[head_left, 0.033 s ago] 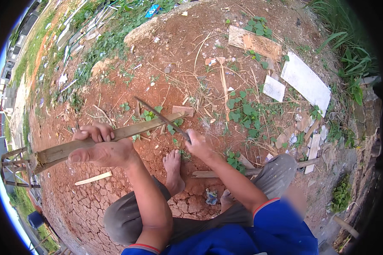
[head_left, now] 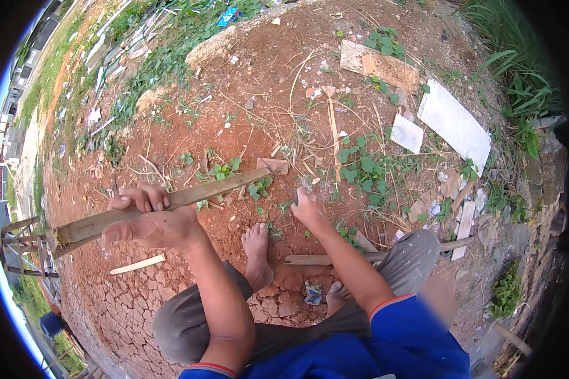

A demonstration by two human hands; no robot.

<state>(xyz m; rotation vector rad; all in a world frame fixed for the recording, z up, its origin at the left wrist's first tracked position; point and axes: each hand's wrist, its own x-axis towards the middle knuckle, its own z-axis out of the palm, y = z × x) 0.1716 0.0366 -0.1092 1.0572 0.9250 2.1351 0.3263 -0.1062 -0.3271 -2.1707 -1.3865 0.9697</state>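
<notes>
My left hand (head_left: 142, 215) grips a long, weathered wooden strip (head_left: 215, 186), thumb underneath and fingers curled over it, near its broken left end. The strip slants up to the right over the dirt. My right hand (head_left: 306, 205) is closed on the dark handle (head_left: 296, 199) of a tool, to the right of the strip and a little below its far end; the blade is too indistinct to make out. My bare foot (head_left: 256, 252) is on the soil below the strip, between my forearms.
White board pieces (head_left: 454, 126) and a brown board (head_left: 379, 66) lie at upper right. A wooden pole (head_left: 322, 259) lies under my right arm, a pale stick (head_left: 138, 264) at lower left. Weeds, debris and cracked red soil surround me. A wooden frame (head_left: 25, 249) stands at far left.
My right hand has moved rightward and slightly up, and the long dark blade that crossed the wooden strip no longer shows clearly. My left hand and the strip are almost unchanged.
</notes>
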